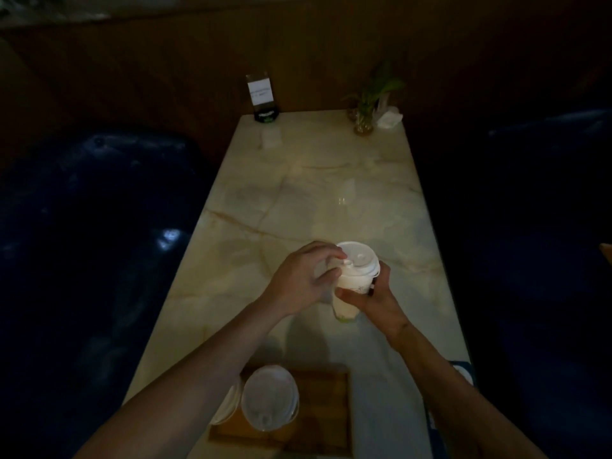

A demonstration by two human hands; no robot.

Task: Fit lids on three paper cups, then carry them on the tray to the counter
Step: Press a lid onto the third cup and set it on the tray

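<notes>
The right hand [376, 301] wraps the white paper cup [347, 299] standing mid-table [298, 180]. The left hand's [298, 279] curled fingers press the white domed lid [359, 258] on its rim. Two lidded cups [270, 397] sit on the wooden tray [324, 412].

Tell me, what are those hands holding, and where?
The right hand grips a white paper cup by its side; the left hand presses its white plastic lid's rim.

Bare forearms, no sleeves, left hand [298, 279], right hand [374, 301], no gloves
</notes>
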